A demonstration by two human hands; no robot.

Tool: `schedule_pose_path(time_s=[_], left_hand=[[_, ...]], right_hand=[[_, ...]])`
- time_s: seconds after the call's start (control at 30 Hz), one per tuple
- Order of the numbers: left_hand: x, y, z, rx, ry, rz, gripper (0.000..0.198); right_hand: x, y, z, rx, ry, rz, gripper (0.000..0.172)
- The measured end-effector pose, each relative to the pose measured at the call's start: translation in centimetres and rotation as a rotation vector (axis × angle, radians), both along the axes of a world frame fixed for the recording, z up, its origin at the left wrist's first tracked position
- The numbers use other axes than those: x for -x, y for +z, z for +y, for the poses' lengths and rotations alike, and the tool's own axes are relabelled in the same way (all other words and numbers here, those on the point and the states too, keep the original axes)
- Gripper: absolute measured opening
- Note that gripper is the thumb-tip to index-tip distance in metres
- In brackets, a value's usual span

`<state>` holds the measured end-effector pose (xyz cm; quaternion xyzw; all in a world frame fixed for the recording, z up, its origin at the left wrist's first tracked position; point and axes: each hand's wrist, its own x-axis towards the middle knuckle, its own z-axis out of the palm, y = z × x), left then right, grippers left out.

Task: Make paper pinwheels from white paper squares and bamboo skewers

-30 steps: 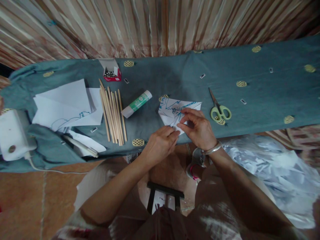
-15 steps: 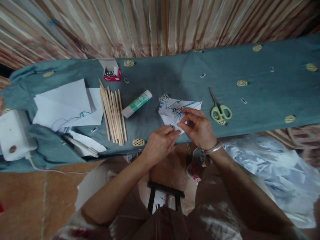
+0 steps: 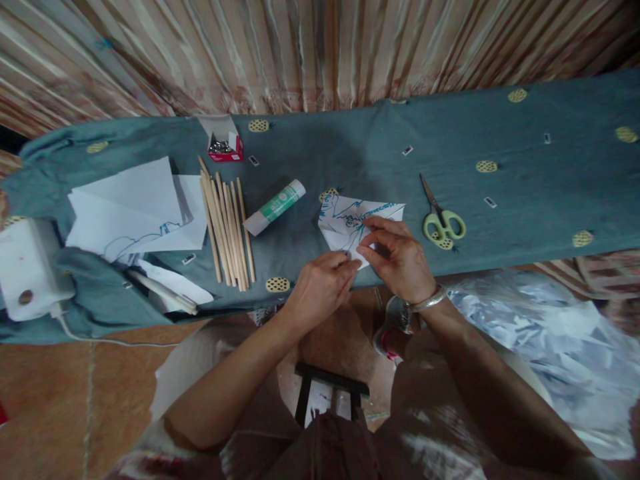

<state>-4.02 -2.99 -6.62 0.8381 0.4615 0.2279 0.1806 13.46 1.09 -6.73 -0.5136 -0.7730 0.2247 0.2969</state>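
Note:
A white sheet of paper (image 3: 336,230) with blue drawn lines lies folded near the table's front edge. My left hand (image 3: 323,283) is closed on its lower edge, thumb and fingers pressed together. From the right, my right hand (image 3: 400,257), with a bracelet at the wrist, pinches the same paper between thumb and fingers. Both hands' fingertips are close together, and they cover part of the drawing. Scissors with pale green handles (image 3: 443,223) rest to the right of the paper, blades pointing away. To the left lies a green and white glue stick (image 3: 276,208).
Wooden sticks (image 3: 227,230) lie in a bunch left of the glue stick. Behind them stands a small red box (image 3: 225,150) of metal pieces. More paper sheets (image 3: 127,203) and a white corded device (image 3: 27,267) occupy the left end. A plastic bag of paper scraps (image 3: 555,347) sits below right.
Almost nothing differs. The whole view has shifted very slightly, and both hands keep the same grip on the paper.

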Motion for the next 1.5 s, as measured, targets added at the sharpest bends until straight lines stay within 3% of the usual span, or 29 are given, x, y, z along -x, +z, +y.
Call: schedule_pose_path(time_s=[0.2,0.5,0.8,1.5], left_hand=[[0.0,0.1,0.0,0.004,-0.005,0.017,0.021],[0.0,0.1,-0.2,-0.019,-0.012,0.026,0.017],[0.0,0.1,-0.5,0.003,0.009,-0.042,0.019],[-0.1,0.4,0.0,0.003,-0.018,0.046,0.017]], right_hand=[[0.2,-0.2,-0.6,-0.071,0.027,-0.012,0.017],[0.6,-0.6,-2.2,-0.159,0.078,-0.195,0.033],[0.7,-1.2,-1.8,-0.2,0.084,-0.14,0.035],[1.2,-1.5,-2.2,-0.207,0.076,-0.163,0.034]])
